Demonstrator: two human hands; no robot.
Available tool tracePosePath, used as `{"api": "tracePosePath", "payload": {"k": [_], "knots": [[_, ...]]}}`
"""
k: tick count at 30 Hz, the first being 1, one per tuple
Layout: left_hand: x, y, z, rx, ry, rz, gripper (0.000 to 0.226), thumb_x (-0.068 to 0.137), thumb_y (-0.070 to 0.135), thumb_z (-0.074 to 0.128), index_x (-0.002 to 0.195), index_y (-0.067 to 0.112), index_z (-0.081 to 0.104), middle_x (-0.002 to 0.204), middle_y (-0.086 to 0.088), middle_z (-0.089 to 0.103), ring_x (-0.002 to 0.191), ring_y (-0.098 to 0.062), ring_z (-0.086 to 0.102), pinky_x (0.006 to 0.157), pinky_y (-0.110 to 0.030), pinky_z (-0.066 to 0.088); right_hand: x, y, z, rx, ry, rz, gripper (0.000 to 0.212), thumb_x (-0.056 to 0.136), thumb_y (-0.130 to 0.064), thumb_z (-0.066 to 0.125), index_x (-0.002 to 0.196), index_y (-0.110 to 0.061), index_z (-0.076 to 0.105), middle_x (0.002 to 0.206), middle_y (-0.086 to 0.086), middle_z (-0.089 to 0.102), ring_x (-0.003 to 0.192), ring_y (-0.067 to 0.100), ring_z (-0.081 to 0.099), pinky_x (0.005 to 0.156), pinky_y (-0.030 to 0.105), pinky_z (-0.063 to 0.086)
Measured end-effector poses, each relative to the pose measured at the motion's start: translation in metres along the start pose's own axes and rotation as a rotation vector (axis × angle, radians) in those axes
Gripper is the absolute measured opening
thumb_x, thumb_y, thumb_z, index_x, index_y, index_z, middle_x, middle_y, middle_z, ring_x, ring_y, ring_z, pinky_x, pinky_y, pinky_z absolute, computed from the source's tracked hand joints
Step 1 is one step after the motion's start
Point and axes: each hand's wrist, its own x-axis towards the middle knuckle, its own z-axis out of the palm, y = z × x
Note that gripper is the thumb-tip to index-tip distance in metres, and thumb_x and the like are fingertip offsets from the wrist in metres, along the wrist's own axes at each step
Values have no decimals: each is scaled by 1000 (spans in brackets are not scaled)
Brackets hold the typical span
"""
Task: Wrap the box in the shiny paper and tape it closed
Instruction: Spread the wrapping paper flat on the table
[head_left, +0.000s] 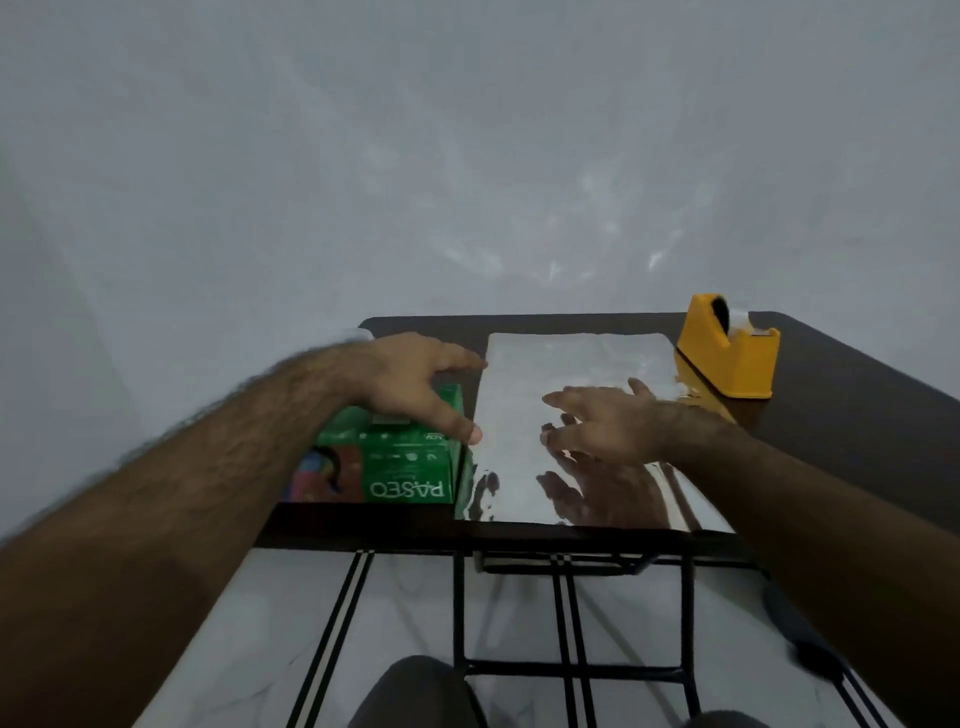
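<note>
With the green box at the near left of the counter gripped from above by the left hand, and the right hand hovering with spread fingers, the shiny paper just beside the box could be creased or dragged if the box is slid across.

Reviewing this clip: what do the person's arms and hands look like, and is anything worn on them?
Both forearms are bare to the frame edge and hairy: no sleeves, gloves or watch in view. The left hand and right hand show no rings that I can make out, though motion blur softens the left arm.
</note>
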Motion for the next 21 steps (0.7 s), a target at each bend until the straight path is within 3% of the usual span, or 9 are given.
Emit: {"api": "tracePosePath", "payload": {"k": [4,7,10,12,16,21], "knots": [[-37,-29,-5,-27,-79,-83,140,42,86,85,163,54,23,169,16,34,152,-17,39,126,-45,33,-10,-13,12,-30,30,24,79,98,-77,32,165,-37,24,175,-2,22,160,26,22,125,67,0],[-53,-48,-9,-4,-152,-163,146,46,67,98,164,57,12,165,11,34,146,-20,41,123,-44,35,-20,-22,15,-32,57,29,76,100,-74,32,165,-35,26,175,-1,23,160,27,24,125,68,2],[-61,-68,-10,31,-176,-186,158,36,66,102,163,59,7,165,14,35,148,-18,40,124,-43,35,-29,-30,15,-23,86,37,70,104,-70,32,164,-35,30,174,-2,26,158,27,28,125,67,7],[-61,-77,-6,23,-186,-191,155,37,58,99,164,53,12,156,15,45,140,-16,49,120,-45,42,-33,-31,14,-22,107,44,68,105,-69,33,163,-35,32,172,-4,29,156,28,31,125,65,11],[-57,-87,2,10,-85,-157,116,43,50,96,143,52,38,128,12,60,114,-14,64,100,-47,57,-40,-20,12,-14,141,50,62,106,-65,33,161,-36,38,169,-5,36,152,28,36,124,61,19],[-43,-69,-17,129,53,-115,118,41,64,88,147,43,42,123,14,55,112,-15,59,98,-46,56,-55,4,11,-14,127,36,54,108,-60,34,157,-40,43,163,-9,44,148,21,43,124,61,19]]}}
